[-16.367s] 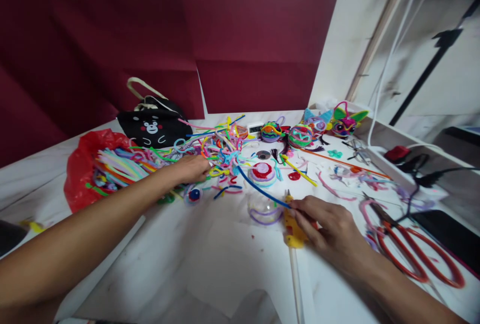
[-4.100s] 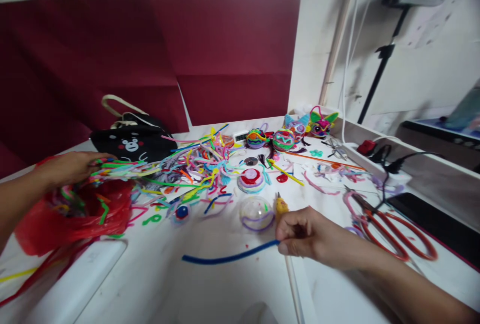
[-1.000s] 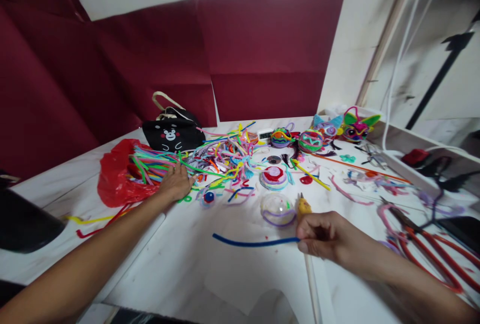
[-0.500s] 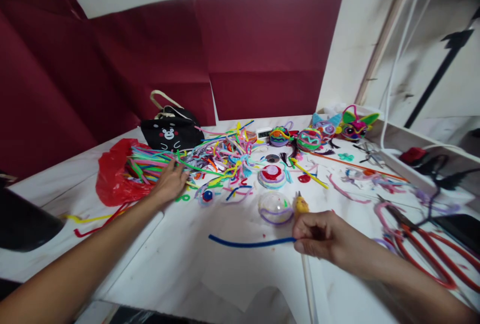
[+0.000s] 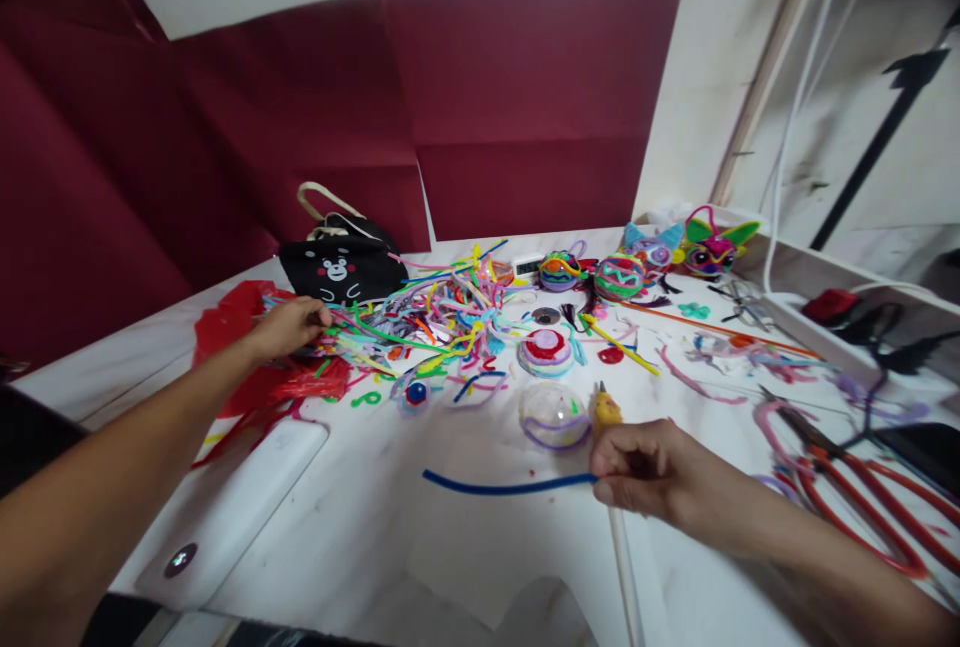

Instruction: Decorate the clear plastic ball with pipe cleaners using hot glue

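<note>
My right hand (image 5: pixel 641 472) pinches one end of a dark blue pipe cleaner (image 5: pixel 502 489), which stretches left above the table. Under that hand runs a pale stick with a yellow figure (image 5: pixel 607 409) at its top. At the left, my left hand (image 5: pixel 296 325) has its fingers closed on the bundle of pipe cleaners (image 5: pixel 367 327) by the red plastic bag (image 5: pixel 232 327); its fingertips are partly hidden. A clear dome with a purple rim (image 5: pixel 553 417) sits just beyond my right hand. Behind it is a dome wrapped in red, lilac and white (image 5: pixel 545 351).
Red-handled scissors or pliers (image 5: pixel 840 472) lie at the right, near a power strip (image 5: pixel 862 347). Several decorated balls (image 5: pixel 620 277) stand at the back. A black bag with a bear face (image 5: pixel 341 267) is at the back left. Under my left arm lies a white flat case (image 5: pixel 240 507).
My left hand has moved left and away from me, over the red bag, whose front edge has shifted right. My right hand still holds the blue pipe cleaner almost in place.
</note>
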The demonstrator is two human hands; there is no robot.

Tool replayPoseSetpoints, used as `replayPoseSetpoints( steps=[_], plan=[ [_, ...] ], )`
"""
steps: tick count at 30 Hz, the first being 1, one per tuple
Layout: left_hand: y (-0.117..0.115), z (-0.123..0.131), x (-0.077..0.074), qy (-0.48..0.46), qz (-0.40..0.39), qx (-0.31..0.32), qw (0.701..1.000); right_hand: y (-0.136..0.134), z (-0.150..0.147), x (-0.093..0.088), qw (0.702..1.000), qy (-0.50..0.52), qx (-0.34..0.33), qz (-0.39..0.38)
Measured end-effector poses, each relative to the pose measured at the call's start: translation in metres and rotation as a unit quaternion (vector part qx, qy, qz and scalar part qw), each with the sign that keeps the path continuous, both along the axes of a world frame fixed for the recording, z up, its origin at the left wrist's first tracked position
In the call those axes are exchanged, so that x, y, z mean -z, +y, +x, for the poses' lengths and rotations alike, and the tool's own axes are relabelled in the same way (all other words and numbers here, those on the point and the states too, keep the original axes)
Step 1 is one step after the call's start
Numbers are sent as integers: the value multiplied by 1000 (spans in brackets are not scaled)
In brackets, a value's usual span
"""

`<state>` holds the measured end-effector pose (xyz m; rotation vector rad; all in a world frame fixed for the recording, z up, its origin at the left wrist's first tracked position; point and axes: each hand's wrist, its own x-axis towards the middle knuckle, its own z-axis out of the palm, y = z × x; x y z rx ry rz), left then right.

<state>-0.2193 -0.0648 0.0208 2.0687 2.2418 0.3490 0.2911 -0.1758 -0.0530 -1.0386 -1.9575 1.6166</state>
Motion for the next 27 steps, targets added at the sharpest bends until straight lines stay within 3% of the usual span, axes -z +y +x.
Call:
replayPoseSetpoints(
  steps=[5, 10, 27],
  plan=[
    [12, -17, 11, 55, -5, 26, 998, 0, 0, 0, 1000, -3, -2, -5],
    [9, -29, 14, 67, -18, 51, 996, -2, 0, 0, 1000, -4, 1, 3],
    [-12, -22, 6, 41, -35, 40, 998, -2, 0, -5, 1000, 13, -7, 9]
  ],
)
